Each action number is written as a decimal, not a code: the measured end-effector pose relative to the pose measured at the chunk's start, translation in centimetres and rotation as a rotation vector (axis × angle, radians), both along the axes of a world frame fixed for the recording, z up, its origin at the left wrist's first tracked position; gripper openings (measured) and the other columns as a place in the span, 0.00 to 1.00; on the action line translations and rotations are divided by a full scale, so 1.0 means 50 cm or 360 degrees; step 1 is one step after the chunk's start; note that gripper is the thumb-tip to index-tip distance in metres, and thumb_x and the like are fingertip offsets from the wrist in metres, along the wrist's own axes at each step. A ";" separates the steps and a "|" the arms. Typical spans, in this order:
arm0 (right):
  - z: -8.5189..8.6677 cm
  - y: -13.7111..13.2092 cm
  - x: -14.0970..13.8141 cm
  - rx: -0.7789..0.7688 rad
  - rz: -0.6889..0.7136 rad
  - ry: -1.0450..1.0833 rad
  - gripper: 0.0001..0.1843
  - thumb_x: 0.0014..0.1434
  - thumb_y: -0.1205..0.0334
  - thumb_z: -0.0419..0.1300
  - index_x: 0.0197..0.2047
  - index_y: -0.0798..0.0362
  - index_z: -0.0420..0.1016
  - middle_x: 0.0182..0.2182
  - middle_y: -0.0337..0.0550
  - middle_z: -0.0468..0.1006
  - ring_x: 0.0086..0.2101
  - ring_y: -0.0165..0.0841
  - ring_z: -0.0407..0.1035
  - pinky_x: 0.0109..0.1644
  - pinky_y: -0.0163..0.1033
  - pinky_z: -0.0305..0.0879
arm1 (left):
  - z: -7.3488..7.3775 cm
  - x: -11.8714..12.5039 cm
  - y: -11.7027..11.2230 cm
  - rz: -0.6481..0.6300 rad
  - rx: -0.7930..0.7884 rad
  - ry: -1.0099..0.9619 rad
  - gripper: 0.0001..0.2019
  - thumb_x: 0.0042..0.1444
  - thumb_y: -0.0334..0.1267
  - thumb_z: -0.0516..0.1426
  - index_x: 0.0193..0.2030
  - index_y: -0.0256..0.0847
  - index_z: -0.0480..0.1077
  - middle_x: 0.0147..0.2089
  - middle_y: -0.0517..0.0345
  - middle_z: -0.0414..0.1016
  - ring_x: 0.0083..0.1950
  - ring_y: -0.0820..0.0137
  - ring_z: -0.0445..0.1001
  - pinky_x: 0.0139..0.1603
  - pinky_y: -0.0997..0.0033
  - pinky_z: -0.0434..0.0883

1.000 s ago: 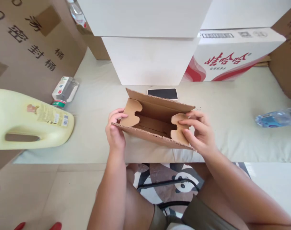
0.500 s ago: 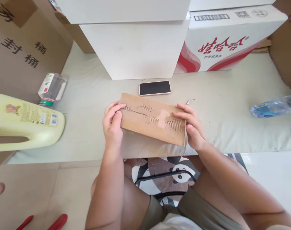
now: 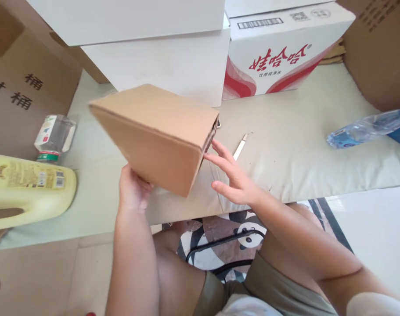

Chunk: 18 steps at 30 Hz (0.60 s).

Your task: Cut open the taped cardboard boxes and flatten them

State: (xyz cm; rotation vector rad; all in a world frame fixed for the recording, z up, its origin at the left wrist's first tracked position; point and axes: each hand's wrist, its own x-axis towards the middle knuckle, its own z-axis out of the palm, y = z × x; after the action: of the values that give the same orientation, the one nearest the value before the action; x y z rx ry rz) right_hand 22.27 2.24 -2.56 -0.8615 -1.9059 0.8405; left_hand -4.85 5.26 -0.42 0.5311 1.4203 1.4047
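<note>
The box (image 3: 153,131) is held tilted above the desk (image 3: 301,145), its lower edge resting in the left hand (image 3: 132,191), whose grip closes on it from beneath, fingers hidden. The right hand (image 3: 234,177) is spread wide, fingertips at the box's right end. A small blade (image 3: 239,147) lies just beyond; white cartons (image 3: 160,66) stand close behind, a jug (image 3: 31,188) left, a bottle (image 3: 361,129) right

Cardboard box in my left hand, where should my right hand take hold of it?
Probably its right end, coming from the right. The cardboard box is lifted and tilted; the left hand supports its near underside, and the open right hand is right beside that free end.
</note>
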 end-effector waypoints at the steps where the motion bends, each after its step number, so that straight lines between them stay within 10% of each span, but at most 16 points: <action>1: 0.004 0.001 0.001 0.0029 -0.0003 0.0023 0.35 0.71 0.39 0.54 0.75 0.43 0.62 0.81 0.47 0.42 0.79 0.47 0.40 0.81 0.59 0.47 | -0.002 0.005 -0.006 -0.0182 -0.0083 -0.0003 0.23 0.46 0.59 0.63 0.33 0.39 0.76 0.28 0.54 0.78 0.24 0.69 0.71 0.20 0.73 0.66; 5: 0.024 0.004 0.020 0.0066 -0.0139 0.0057 0.36 0.69 0.36 0.54 0.73 0.44 0.64 0.81 0.46 0.44 0.80 0.49 0.37 0.82 0.61 0.42 | -0.016 0.013 -0.035 -0.0967 -0.0324 0.0162 0.45 0.44 0.84 0.53 0.39 0.39 0.79 0.26 0.47 0.79 0.19 0.67 0.70 0.15 0.71 0.61; 10: 0.043 0.005 0.045 -0.0115 -0.0241 0.0131 0.31 0.69 0.36 0.55 0.67 0.43 0.72 0.78 0.47 0.56 0.78 0.47 0.47 0.80 0.60 0.51 | -0.022 0.004 -0.047 -0.1433 -0.0466 0.0494 0.41 0.52 0.80 0.53 0.39 0.41 0.82 0.36 0.40 0.84 0.20 0.64 0.75 0.15 0.70 0.56; 15: 0.041 0.001 0.028 -0.0313 -0.0121 0.0084 0.24 0.71 0.43 0.57 0.62 0.46 0.77 0.75 0.52 0.63 0.76 0.46 0.55 0.73 0.56 0.64 | -0.036 -0.006 -0.021 -0.0636 0.0010 0.0838 0.35 0.54 0.67 0.63 0.61 0.47 0.76 0.60 0.40 0.80 0.52 0.52 0.83 0.41 0.57 0.80; 18: 0.038 -0.005 0.003 -0.0335 0.0023 0.0075 0.22 0.72 0.46 0.56 0.61 0.46 0.78 0.72 0.52 0.68 0.75 0.43 0.57 0.73 0.53 0.65 | -0.049 -0.010 -0.012 -0.0304 0.0648 0.0859 0.39 0.52 0.72 0.63 0.67 0.56 0.70 0.77 0.47 0.62 0.77 0.48 0.63 0.70 0.47 0.71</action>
State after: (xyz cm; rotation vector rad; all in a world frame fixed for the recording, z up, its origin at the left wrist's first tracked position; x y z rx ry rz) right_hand 22.40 1.99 -0.67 -0.9458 -1.8069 1.0752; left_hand -5.32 4.67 -2.88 1.3539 1.4415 1.4605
